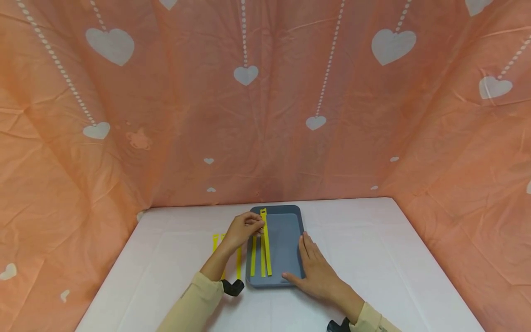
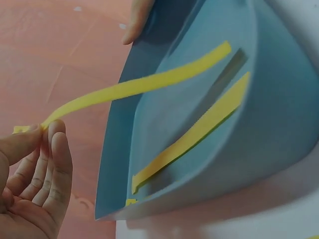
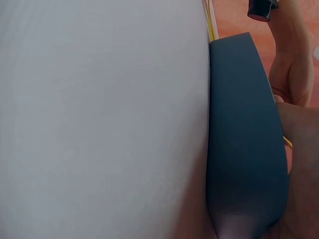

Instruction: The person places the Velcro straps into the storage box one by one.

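My left hand (image 1: 245,229) pinches a yellow cable tie (image 2: 144,85) near its wide slotted end, between thumb and fingertips. The flat strip slants over the blue-grey tray (image 1: 286,244), its far end above the tray floor. Two more yellow strips (image 1: 253,258) lie lengthwise along the tray's left side; in the left wrist view one strip (image 2: 192,132) shows plainly beneath the held one. At the tray's right near corner rests my right hand (image 1: 317,272), its fingers extended along the outer side and the thumb reaching over the rim.
Several yellow strips (image 1: 238,263) lie on the white tabletop (image 1: 356,240) left of the tray, partly hidden by my left arm. A black wrist camera mount (image 1: 233,287) hangs under that wrist. Orange cloth (image 1: 265,138) with hearts surrounds the table's back and sides.
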Motion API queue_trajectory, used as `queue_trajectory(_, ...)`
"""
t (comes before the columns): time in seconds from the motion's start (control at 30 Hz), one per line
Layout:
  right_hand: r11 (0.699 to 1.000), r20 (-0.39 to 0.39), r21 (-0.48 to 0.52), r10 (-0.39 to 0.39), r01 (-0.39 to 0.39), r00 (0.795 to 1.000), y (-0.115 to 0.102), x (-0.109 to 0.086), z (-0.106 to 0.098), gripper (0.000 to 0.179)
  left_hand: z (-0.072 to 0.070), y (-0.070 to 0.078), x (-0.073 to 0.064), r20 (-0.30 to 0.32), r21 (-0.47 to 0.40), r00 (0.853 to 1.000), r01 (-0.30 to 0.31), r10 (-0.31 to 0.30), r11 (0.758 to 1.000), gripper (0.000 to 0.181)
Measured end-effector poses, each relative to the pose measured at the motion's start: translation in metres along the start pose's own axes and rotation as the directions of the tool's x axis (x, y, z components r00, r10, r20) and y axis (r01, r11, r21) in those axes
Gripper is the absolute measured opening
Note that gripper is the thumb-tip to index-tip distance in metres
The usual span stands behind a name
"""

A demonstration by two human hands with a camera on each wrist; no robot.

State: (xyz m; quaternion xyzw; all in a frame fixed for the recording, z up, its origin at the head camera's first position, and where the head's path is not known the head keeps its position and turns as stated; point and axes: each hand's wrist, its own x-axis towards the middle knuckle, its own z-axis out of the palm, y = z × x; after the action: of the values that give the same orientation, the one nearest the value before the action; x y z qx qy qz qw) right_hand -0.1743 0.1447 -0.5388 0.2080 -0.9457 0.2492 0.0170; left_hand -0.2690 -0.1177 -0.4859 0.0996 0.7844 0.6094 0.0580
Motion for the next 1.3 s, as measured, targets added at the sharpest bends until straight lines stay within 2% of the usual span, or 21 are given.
queue_trajectory(0.2, 1.0, -0.011, -0.003, -0.01, 0.01, 1.0, 0.002, 0.0, 0.001, 0.117, 0.006, -0.001, 0.006, 0.024, 0.034, 1.0, 0.015, -0.016, 0.999, 0.018)
queue_trajectory(0.53, 0.998, 0.055, -0.047, 0.032, -0.029, 0.998, 0.002, 0.002, -0.002, 0.117, 0.011, -0.002, 0.015, 0.058, 0.118, 0.998, 0.02, -0.027, 0.993, 0.017)
queue_trajectory(0.77, 0.999, 0.064, -0.048, 0.029, -0.026, 0.998, 0.003, 0.003, -0.001, 0.117, 0.01, -0.003, 0.02, 0.063, 0.174, 0.997, 0.025, -0.036, 0.984, 0.018)
queue_trajectory(1.03, 0.999, 0.041, -0.031, 0.014, -0.013, 0.999, 0.003, 0.002, -0.001, 0.118, 0.009, -0.006, 0.025, 0.072, 0.214, 0.996, 0.03, -0.046, 0.976, 0.018)
queue_trajectory(1.2, 1.0, -0.003, -0.007, -0.014, 0.014, 1.0, 0.004, 0.0, 0.002, 0.118, 0.01, -0.002, 0.026, 0.085, 0.204, 0.994, 0.047, -0.066, 0.978, 0.017)
queue_trajectory(1.3, 1.0, 0.0, -0.011, -0.011, 0.011, 1.0, 0.005, 0.0, 0.003, 0.118, 0.012, 0.0, 0.027, 0.094, 0.223, 0.993, 0.049, -0.072, 0.974, 0.017)
